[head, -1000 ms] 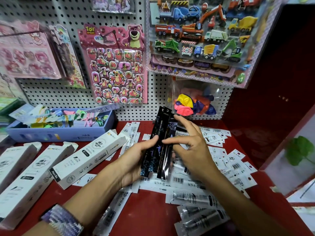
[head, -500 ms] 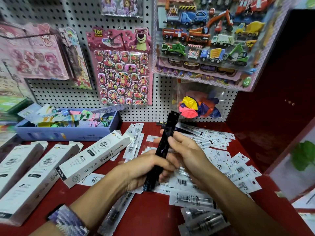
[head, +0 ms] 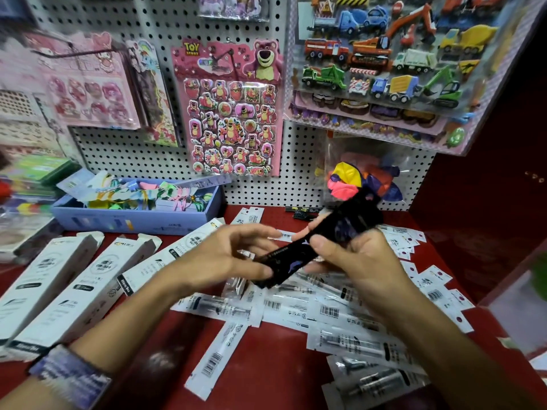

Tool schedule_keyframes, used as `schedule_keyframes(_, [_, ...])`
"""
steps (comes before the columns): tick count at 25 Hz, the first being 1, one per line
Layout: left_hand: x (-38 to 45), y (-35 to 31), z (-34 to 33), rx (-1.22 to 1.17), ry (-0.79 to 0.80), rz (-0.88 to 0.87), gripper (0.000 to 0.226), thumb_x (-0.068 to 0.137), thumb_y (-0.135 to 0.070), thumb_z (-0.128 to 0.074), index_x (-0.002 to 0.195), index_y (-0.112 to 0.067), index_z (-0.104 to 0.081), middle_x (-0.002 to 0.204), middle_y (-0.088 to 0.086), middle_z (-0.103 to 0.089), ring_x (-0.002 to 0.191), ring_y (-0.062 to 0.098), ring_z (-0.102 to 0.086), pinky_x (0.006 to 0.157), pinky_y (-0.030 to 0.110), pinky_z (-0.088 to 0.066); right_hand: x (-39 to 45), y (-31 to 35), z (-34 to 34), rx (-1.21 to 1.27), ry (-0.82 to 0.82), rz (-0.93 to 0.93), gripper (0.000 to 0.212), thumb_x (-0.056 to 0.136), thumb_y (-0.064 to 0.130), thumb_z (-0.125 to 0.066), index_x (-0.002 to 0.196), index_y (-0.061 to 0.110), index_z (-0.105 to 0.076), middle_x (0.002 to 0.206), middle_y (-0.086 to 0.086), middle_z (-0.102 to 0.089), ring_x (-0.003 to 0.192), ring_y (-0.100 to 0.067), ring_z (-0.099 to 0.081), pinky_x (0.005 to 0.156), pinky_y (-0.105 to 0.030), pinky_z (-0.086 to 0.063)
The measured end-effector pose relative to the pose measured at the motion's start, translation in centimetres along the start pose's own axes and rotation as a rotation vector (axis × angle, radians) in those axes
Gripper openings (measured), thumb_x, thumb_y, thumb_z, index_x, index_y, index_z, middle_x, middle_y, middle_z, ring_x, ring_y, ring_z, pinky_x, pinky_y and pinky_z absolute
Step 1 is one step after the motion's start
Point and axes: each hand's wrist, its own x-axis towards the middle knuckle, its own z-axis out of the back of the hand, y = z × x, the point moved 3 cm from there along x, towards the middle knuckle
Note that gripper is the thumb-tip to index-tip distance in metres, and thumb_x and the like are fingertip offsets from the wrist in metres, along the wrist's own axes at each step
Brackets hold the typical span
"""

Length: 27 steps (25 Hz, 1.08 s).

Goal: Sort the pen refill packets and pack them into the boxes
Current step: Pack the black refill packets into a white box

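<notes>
Black packets (head: pixel 310 250) held in both hands, sorting underway.
Right hand (head: pixel 364 261) clamped on them; left hand (head: pixel 225 255) fingers half-open, touching. White packets (head: pixel 340 315) loose mid-bench; boxes (head: pixel 80 288) at left edge, fill not visible.

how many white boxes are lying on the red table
3, side by side at the left: one at the far left edge, one in the middle, and one nearest the left hand, partly hidden by it. More may lie out of view.
</notes>
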Motion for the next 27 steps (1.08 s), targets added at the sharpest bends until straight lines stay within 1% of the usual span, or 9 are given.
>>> schedule_keyframes(3, [-1.9, 1.0, 3.1, 0.274, -0.147, -0.056, 0.061, 0.066, -0.021, -0.089, 0.119, -0.035, -0.063, 0.122, -0.018, -0.064, 0.115, -0.003, -0.056, 0.097, 0.020, -0.042, -0.9, -1.5, -1.1, -0.198, 0.126, -0.114, 0.016, 0.087, 0.013, -0.069, 0.102, 0.009, -0.068, 0.099, -0.009, -0.075, 0.085, -0.025, -0.073, 0.075, -0.036, -0.061])
schedule_keyframes(8, [-2.3, 1.7, 3.6, 0.337, -0.125, -0.061, 0.064, 0.065, -0.032, -0.088, 0.122, -0.039, -0.059, 0.128, -0.032, -0.051, 0.120, -0.020, -0.041, 0.093, -0.003, -0.028, -0.6, 0.9, -0.9, -0.136, -0.017, -0.032, 0.024, 0.088, 0.007, -0.066, 0.104, 0.024, -0.066, 0.098, 0.002, -0.076, 0.096, -0.013, -0.071, 0.088, -0.033, -0.052])
schedule_keyframes(11, [-1.5, 2.3, 3.8, 0.394, -0.192, -0.080, 0.048, 0.076, -0.028, -0.082, 0.118, -0.036, -0.060, 0.125, -0.024, -0.058, 0.120, -0.008, -0.048, 0.103, 0.016, -0.036, -0.8, 1.8, -1.0, -0.084, -0.045, -0.043, 0.022, 0.091, -0.003, -0.056, 0.100, 0.016, -0.064, 0.090, -0.005, -0.076, 0.093, -0.018, -0.071, 0.092, -0.040, -0.050])
schedule_keyframes(13, [-1.0, 3.2, 4.1, 0.536, -0.370, -0.083, 0.038, 0.083, -0.028, -0.074, 0.118, -0.032, -0.060, 0.125, -0.014, -0.059, 0.121, 0.007, -0.049, 0.103, 0.033, -0.041, -0.9, 1.2, -1.7, -0.010, -0.016, -0.077, 0.033, 0.092, -0.005, -0.050, 0.087, 0.018, -0.072, 0.083, -0.008, -0.074, 0.092, -0.028, -0.070, 0.096, -0.049, -0.050])
schedule_keyframes(16, [-0.4, 4.8, 4.9, 0.911, -0.512, 0.042, 0.052, 0.085, -0.037, -0.066, 0.133, -0.027, -0.049, 0.137, 0.003, -0.049, 0.126, 0.028, -0.041, 0.101, 0.044, -0.039, -1.4, -0.2, -3.5, 0.057, 0.109, -0.126, 0.023, 0.086, -0.002, -0.051, 0.098, 0.013, -0.063, 0.081, -0.006, -0.071, 0.088, -0.029, -0.071, 0.092, -0.044, -0.053])
schedule_keyframes(19, [0.0, 6.6, 5.1, 1.030, -0.411, 0.232, 0.072, 0.083, -0.040, -0.064, 0.146, -0.030, -0.029, 0.147, 0.008, -0.039, 0.130, 0.034, -0.037, 0.104, 0.049, -0.036, -2.7, -2.9, -5.9, -0.083, 0.284, -0.219, 0.020, 0.093, 0.005, -0.048, 0.106, 0.015, -0.059, 0.089, -0.002, -0.070, 0.091, -0.023, -0.070, 0.088, -0.036, -0.056])
schedule_keyframes(21, [0.2, 7.1, 5.1, 0.992, -0.416, 0.229, 0.075, 0.083, -0.033, -0.063, 0.148, -0.028, -0.027, 0.144, 0.010, -0.042, 0.127, 0.036, -0.040, 0.102, 0.050, -0.037, -3.0, -3.4, -6.8, -0.170, 0.351, -0.205, 0.018, 0.095, 0.022, -0.050, 0.107, 0.025, -0.063, 0.097, 0.000, -0.071, 0.099, -0.023, -0.068, 0.093, -0.042, -0.054])
schedule_keyframes(24, [0.1, 6.7, 5.2, 0.953, -0.434, 0.220, 0.081, 0.078, -0.019, -0.063, 0.148, -0.030, -0.024, 0.136, 0.012, -0.045, 0.123, 0.036, -0.041, 0.098, 0.051, -0.040, -2.6, -2.9, -6.3, -0.082, 0.248, -0.154, 0.017, 0.097, 0.021, -0.052, 0.108, 0.026, -0.064, 0.096, 0.004, -0.071, 0.096, -0.021, -0.068, 0.089, -0.045, -0.055])
schedule_keyframes(27, [0.0, 5.5, 5.0, 0.905, -0.457, 0.141, 0.080, 0.076, -0.016, -0.063, 0.146, -0.032, -0.027, 0.121, 0.011, -0.042, 0.112, 0.033, -0.040, 0.088, 0.048, -0.043, -2.9, -4.2, -6.1, -0.354, 0.379, -0.247, 0.019, 0.098, 0.029, -0.051, 0.105, 0.044, -0.061, 0.109, 0.006, -0.068, 0.103, -0.013, -0.068, 0.095, -0.048, -0.054])
